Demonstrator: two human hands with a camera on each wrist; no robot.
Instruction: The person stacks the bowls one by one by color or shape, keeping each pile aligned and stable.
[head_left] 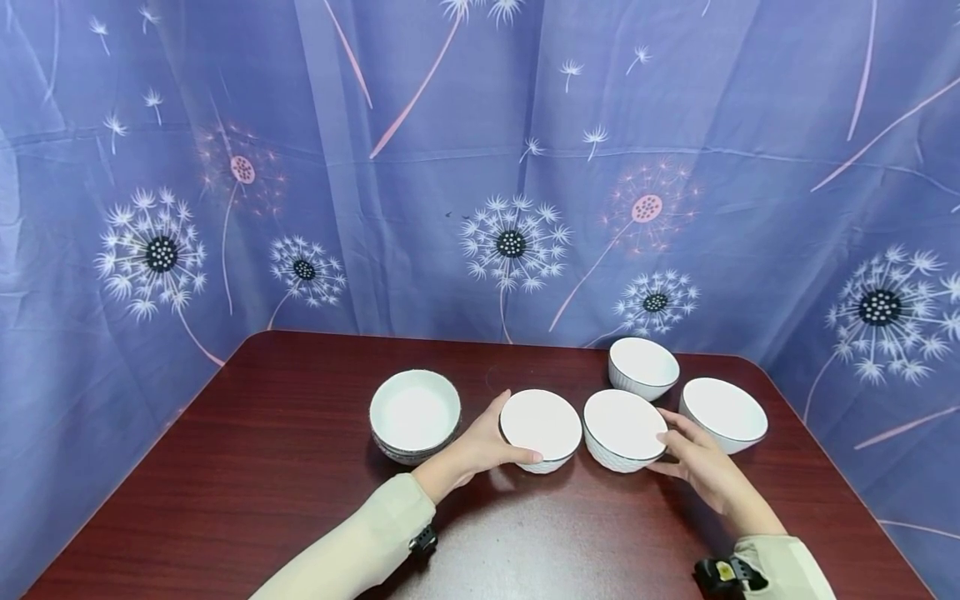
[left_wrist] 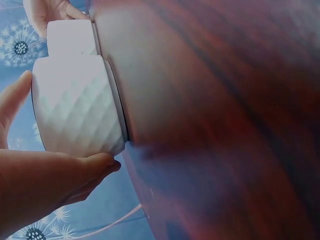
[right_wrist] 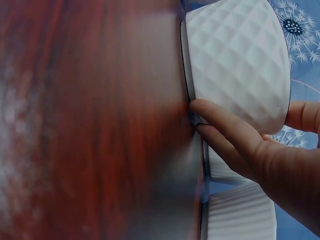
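My left hand (head_left: 480,442) grips a white bowl (head_left: 540,425) by its left side, the thumb at the near rim. In the left wrist view that bowl (left_wrist: 77,105) has a dimpled diamond pattern and a dark rim line. Just right of it stands a second upright bowl (head_left: 621,429), which my right hand (head_left: 701,467) holds by its right side. Raised diamonds cover this bowl (right_wrist: 240,60) in the right wrist view, where fingertips (right_wrist: 200,106) reach down by its foot and the thumb lies at the rim.
Left of my left forearm is a short stack of bowls (head_left: 415,412) with dark-patterned outsides. Two more white bowls stand at the right, one bowl (head_left: 643,367) at the back and another bowl (head_left: 723,412) beside my right hand. A blue dandelion curtain (head_left: 420,208) hangs behind the dark red table (head_left: 247,467).
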